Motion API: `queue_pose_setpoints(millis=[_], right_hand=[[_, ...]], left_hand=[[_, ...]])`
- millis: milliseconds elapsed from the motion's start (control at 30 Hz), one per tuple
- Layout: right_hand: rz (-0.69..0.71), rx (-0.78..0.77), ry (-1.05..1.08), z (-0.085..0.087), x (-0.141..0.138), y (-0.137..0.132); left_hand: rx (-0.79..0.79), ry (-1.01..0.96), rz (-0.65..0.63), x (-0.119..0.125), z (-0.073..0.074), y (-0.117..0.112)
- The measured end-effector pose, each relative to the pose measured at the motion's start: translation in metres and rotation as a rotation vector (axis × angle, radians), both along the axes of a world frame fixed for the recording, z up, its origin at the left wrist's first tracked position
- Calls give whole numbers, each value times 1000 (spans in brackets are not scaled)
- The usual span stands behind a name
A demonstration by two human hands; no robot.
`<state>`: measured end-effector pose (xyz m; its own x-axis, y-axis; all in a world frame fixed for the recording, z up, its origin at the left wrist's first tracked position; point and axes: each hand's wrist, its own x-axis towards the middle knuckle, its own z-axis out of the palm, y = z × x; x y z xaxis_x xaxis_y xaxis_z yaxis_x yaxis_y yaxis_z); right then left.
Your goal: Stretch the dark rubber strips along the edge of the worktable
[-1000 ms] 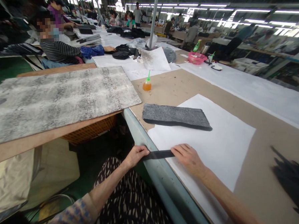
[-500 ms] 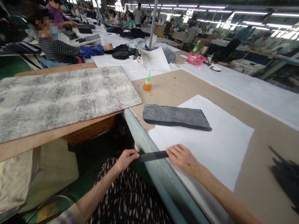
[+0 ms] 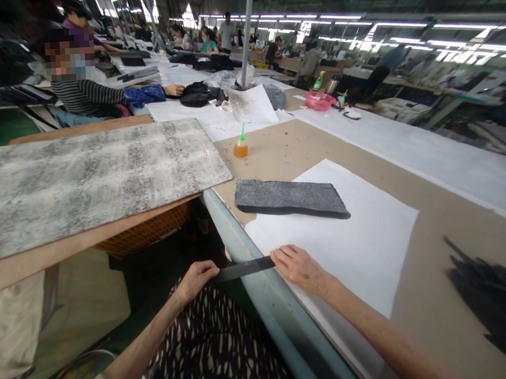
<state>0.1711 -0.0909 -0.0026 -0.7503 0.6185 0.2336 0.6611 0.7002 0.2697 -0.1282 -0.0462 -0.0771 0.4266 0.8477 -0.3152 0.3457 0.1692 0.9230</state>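
Observation:
A narrow dark grey strip [image 3: 246, 267] stretches between my two hands, across the table's pale blue edge. My left hand [image 3: 198, 277] pinches its left end, out over my lap. At the other end, my right hand [image 3: 297, 268] has its fingers closed on the strip, above the near border of a white paper sheet [image 3: 365, 234]. Beyond my hands, a thick stack of dark grey strips [image 3: 291, 197] lies partly on that sheet. What is under my right fingers is hidden.
A worn mottled board [image 3: 100, 180] spans the left side. A small bottle of orange liquid [image 3: 240, 148] stands on the brown tabletop. Loose black strips [image 3: 492, 301] lie in a heap at right. A pink basket [image 3: 319, 101] sits farther back. A co-worker in striped sleeves [image 3: 87, 99] sits upper left.
My left hand has moved left, away from the table edge, with its end of the strip. The right hand still grips the other end. The whole view has shifted slightly.

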Motion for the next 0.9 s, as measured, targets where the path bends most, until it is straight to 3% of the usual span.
queue_pose_setpoints(millis=[200, 467, 667, 733, 833, 900], right_hand=[[-88, 16, -18, -1, 16, -10], [-252, 63, 26, -10, 25, -21], [-356, 44, 50, -10, 24, -24], [-409, -12, 177, -6, 25, -22], [-508, -90, 548, 8, 16, -14], [-467, -230, 745, 25, 0, -9]], left_hand=[[7, 33, -7, -8, 16, -4], [13, 38, -4, -10, 23, -12], [-7, 56, 47, -25, 28, -18], [20, 48, 43, -25, 36, -19], [99, 9, -9, -11, 53, -20], [127, -26, -68, 4, 67, -18]])
